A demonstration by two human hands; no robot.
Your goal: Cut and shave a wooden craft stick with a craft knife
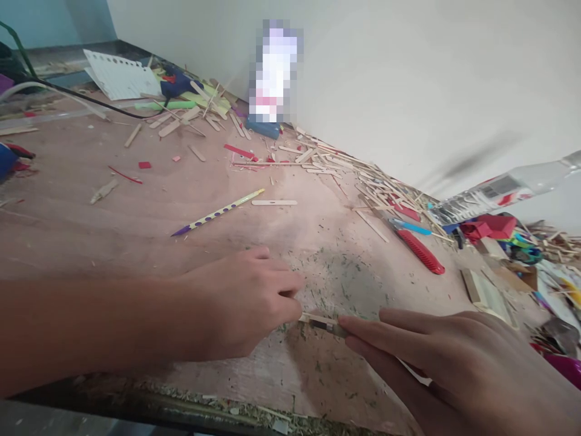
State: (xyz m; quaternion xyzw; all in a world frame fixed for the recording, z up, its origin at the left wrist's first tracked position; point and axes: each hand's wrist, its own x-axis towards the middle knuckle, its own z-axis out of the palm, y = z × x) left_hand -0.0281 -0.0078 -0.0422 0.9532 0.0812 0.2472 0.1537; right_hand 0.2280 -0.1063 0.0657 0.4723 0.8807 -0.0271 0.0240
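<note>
My left hand (245,303) is closed in a pinch on a thin pale wooden stick (307,316), low over the middle front of the table. My right hand (454,357) comes in from the lower right, its fingers closed round a slim tool (321,325) with a dark and silvery blade-like end. That end lies against or close beside the stick; which of the two I cannot tell. Most of the tool's handle is hidden by the fingers. Beyond the hands lie a popsicle stick (274,203) with a small dark notch or mark and a yellow pencil (218,212) with purple spots.
A red box cutter (420,251) and a blue cutter (411,227) lie to the right. A clear plastic bottle (503,191) leans behind them. Wooden sticks (331,158) are heaped along the wall. A blurred-out phone-shaped screen (275,72) stands at the back. Dark shavings litter the tabletop (149,230).
</note>
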